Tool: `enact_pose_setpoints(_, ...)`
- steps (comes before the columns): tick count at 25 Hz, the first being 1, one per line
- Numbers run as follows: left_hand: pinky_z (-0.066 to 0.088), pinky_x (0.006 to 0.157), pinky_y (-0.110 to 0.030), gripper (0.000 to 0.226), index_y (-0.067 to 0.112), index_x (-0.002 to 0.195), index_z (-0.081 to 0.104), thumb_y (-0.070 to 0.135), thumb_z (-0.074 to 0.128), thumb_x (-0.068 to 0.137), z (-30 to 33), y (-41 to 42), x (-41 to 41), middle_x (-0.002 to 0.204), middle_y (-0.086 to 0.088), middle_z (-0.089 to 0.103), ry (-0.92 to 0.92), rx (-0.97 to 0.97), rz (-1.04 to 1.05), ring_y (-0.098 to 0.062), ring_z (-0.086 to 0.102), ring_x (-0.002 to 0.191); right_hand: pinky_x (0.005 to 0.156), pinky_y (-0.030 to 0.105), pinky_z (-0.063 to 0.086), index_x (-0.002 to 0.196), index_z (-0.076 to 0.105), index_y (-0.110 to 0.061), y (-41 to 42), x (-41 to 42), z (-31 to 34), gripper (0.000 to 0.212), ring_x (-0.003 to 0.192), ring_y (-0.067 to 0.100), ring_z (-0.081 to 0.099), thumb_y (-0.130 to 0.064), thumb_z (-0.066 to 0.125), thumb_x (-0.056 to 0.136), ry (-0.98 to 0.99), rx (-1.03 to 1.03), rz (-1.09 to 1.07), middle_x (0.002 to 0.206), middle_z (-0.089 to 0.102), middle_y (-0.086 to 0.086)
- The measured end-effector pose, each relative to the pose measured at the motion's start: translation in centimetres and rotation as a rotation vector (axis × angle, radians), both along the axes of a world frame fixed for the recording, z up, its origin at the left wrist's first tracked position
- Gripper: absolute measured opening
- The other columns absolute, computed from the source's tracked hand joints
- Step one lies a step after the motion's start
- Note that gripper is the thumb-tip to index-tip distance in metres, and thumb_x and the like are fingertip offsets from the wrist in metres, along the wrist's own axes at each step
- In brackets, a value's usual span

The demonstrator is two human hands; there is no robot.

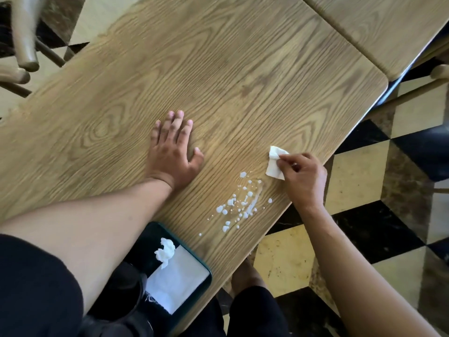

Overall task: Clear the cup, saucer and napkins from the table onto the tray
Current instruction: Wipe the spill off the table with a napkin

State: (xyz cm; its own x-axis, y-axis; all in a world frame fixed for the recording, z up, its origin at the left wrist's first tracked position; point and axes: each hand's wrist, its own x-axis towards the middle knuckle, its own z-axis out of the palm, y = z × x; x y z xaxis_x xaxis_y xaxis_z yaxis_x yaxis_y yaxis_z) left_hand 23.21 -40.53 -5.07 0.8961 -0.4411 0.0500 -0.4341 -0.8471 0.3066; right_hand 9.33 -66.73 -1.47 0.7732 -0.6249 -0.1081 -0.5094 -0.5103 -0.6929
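My right hand [303, 178] pinches a folded white napkin [274, 164] against the wooden table [218, 69] near its right edge. Just below the napkin lies a spill of white droplets [239, 206]. My left hand [173, 152] rests flat on the table, fingers spread, holding nothing. A dark tray [201, 285] sits at the table's near edge, partly hidden by my left arm. On it lie a flat white napkin [179, 276] and a crumpled white napkin [166, 251]. A dark rounded object [124, 288] stands on the tray; I cannot tell what it is.
A second wooden table [388, 27] abuts at the upper right. Chair legs [24, 45] stand at the upper left. A checkered floor [364, 190] lies beyond the table's right edge. My foot [245, 276] shows below the table edge.
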Motion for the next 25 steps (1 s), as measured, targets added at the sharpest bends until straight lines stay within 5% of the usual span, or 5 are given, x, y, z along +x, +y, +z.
enact_pose_setpoints(3, 0.013, 0.127, -0.056, 0.075, 0.004, 0.151, 0.048, 0.044, 0.043, 0.087, 0.0, -0.1, 0.0, 0.165, -0.019, 0.034, 0.011, 0.009, -0.004, -0.036, 0.024, 0.156, 0.073, 0.03, 0.055, 0.097, 0.081, -0.021, 0.8, 2.3, -0.2, 0.009, 0.078, 0.013, 0.066, -0.022, 0.079, 0.088, 0.062, 0.028, -0.062, 0.089, 0.071, -0.004)
enact_pose_setpoints(8, 0.012, 0.128, -0.055, 0.075, 0.005, 0.151, 0.047, 0.044, 0.044, 0.087, 0.0, 0.0, 0.0, 0.166, -0.018, 0.033, 0.02, 0.011, 0.0, -0.035, 0.023, 0.157, 0.076, 0.03, 0.056, 0.097, 0.08, -0.018, 5.3, 0.4, 0.8, 0.009, 0.083, 0.014, 0.067, -0.016, 0.079, 0.088, 0.132, 0.075, 0.283, 0.092, 0.071, -0.004)
enact_pose_setpoints(12, 0.013, 0.128, -0.055, 0.075, 0.004, 0.151, 0.048, 0.043, 0.044, 0.087, 0.3, -0.1, -0.1, 0.166, -0.019, 0.034, 0.013, 0.011, 0.003, -0.036, 0.024, 0.156, 0.08, 0.035, 0.06, 0.099, 0.083, -0.019, 5.1, 3.2, 0.8, 0.017, 0.084, 0.013, 0.069, -0.01, 0.073, 0.087, 0.13, 0.111, 0.146, 0.092, 0.071, -0.002)
enact_pose_setpoints(20, 0.011, 0.128, -0.054, 0.074, 0.004, 0.152, 0.046, 0.042, 0.045, 0.089, 0.5, -0.1, -0.1, 0.167, -0.019, 0.031, 0.029, 0.005, -0.002, -0.035, 0.021, 0.157, 0.069, 0.005, 0.039, 0.094, 0.083, -0.021, 4.9, 3.7, 2.0, 0.026, 0.076, -0.001, 0.053, -0.002, 0.068, 0.087, 0.267, 0.083, 0.677, 0.086, 0.052, -0.014)
enact_pose_setpoints(25, 0.01, 0.129, -0.053, 0.074, 0.005, 0.153, 0.045, 0.044, 0.042, 0.09, 0.4, -0.2, -0.1, 0.168, -0.018, 0.029, 0.039, 0.017, 0.002, -0.033, 0.02, 0.158, 0.061, 0.002, 0.047, 0.094, 0.08, -0.024, 1.0, 3.9, 2.1, 0.012, 0.076, 0.002, 0.066, -0.015, 0.081, 0.087, 0.179, 0.165, 0.162, 0.087, 0.073, -0.005)
